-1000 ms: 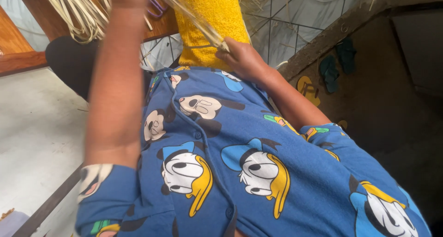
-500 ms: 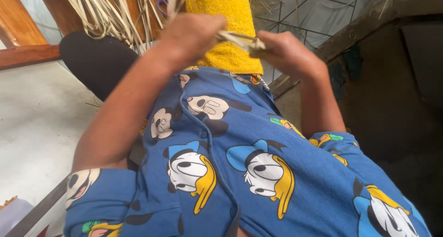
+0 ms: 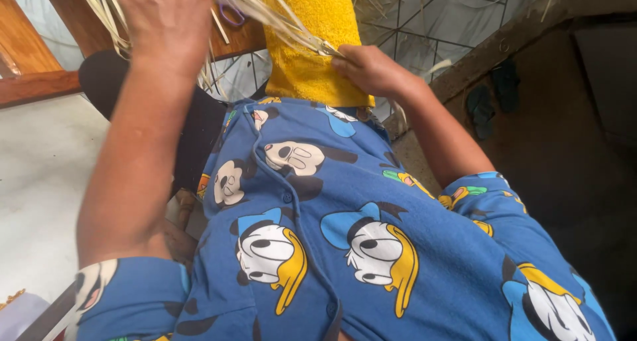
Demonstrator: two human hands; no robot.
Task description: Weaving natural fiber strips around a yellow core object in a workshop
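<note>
My left hand is raised at the top left, closed around a bundle of pale dry straw strips that run down to the right. My right hand rests on a yellow towel over my lap and pinches the lower end of the same strips. Purple scissor handles show behind the strips near my left hand. My blue cartoon-print shirt fills the lower frame.
More loose straw hangs at the top left by a wooden beam. A wire mesh panel stands behind the towel. Pale concrete floor lies to the left, dark ground with dark sandals to the right.
My left hand has lifted up and to the left, drawing the strips taut. My right hand has dropped lower onto the yellow towel, still pinching the strip ends.
</note>
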